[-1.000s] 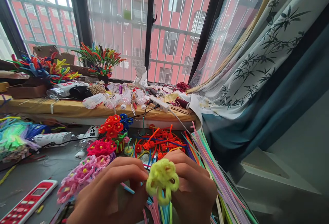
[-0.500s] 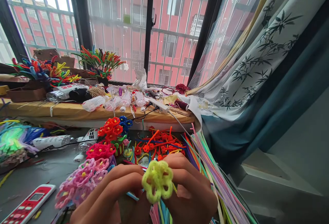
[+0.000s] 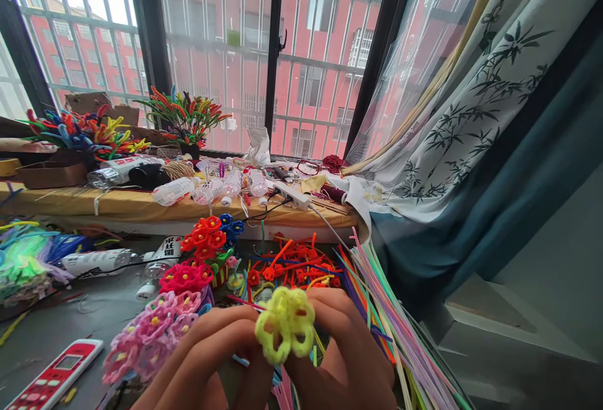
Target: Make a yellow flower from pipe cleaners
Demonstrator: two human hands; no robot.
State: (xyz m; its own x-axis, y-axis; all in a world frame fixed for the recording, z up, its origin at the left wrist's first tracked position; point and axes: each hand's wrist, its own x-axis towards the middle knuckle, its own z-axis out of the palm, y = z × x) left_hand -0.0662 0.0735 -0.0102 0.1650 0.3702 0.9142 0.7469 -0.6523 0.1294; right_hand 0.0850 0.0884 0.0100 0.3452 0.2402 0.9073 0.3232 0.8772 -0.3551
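Between my two hands, low in the middle of the view, is a yellow pipe cleaner flower (image 3: 284, 323) with several looped petals. My left hand (image 3: 207, 350) pinches it from the left, fingers bent and the thumb below. From the right, my right hand (image 3: 346, 347) grips it with curled fingers. The fingertips are partly hidden behind the petals. Just left of my left hand stand finished-looking pink pipe cleaner flowers (image 3: 151, 331). Behind them are magenta flowers (image 3: 186, 276) and red flowers (image 3: 204, 237).
Long loose pipe cleaners (image 3: 400, 328) lie right of my hands. A pile of red pipe cleaner pieces (image 3: 301, 262) is behind them. At left are a red-and-white phone (image 3: 54, 375) and plastic bottles (image 3: 160, 262). A cluttered sill (image 3: 127, 206) holds a power strip (image 3: 293, 195).
The yellow flower has tilted and shifted slightly left and up between my fingers. My right hand has turned a little with it; both hands keep their hold.
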